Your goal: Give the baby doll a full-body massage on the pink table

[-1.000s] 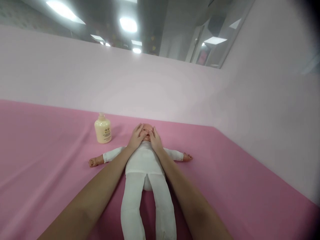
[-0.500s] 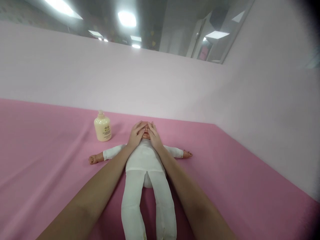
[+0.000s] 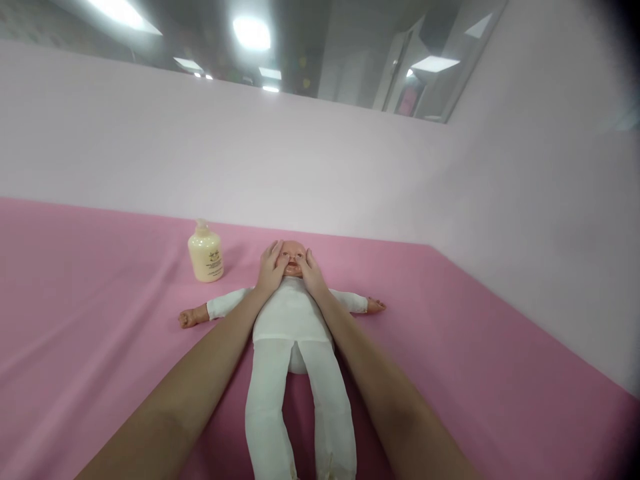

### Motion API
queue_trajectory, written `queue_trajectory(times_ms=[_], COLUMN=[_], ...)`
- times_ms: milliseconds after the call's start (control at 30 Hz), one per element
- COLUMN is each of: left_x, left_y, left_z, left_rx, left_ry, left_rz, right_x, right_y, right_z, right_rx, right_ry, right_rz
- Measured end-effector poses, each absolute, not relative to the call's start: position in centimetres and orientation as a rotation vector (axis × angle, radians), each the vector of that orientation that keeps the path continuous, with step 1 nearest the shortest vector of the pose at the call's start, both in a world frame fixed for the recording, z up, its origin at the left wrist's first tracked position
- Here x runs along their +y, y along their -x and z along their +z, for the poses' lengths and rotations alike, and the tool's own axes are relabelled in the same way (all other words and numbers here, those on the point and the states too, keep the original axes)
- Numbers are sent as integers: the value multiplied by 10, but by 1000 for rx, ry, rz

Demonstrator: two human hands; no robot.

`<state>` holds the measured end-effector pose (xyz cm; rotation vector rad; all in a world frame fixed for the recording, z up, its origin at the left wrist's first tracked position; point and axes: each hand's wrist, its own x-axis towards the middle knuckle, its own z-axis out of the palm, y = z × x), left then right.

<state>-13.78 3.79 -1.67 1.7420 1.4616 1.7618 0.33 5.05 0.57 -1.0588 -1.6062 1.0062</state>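
Note:
A baby doll (image 3: pixel 293 320) in a white bodysuit and white leggings lies on its back on a pink sheet (image 3: pixel 100 333), arms spread, head pointing away from me. My left hand (image 3: pixel 271 269) rests flat on the left side of the doll's face. On the right side of the face rests my right hand (image 3: pixel 311 271), fingers spread. The middle of the face shows between my two hands. A cream-coloured lotion bottle (image 3: pixel 205 253) stands upright just left of the doll's head.
The pink sheet covers the whole surface. Pale pink walls (image 3: pixel 300 160) rise behind it and along the right side, meeting in a corner at the far right.
Half a second ago my hands covered the doll's face with fingertips meeting; now they have slid apart to the cheeks and the face shows again.

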Motion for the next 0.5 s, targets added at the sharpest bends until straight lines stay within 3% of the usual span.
queue_trajectory(times_ms=[500], left_x=[31], left_y=[138], left_z=[-6], left_rx=[1335], left_ry=[-1973], left_rz=[1737], right_x=[43], right_y=[-2], right_z=[18], right_rx=[-1774], right_ry=[903], right_rz=[852])
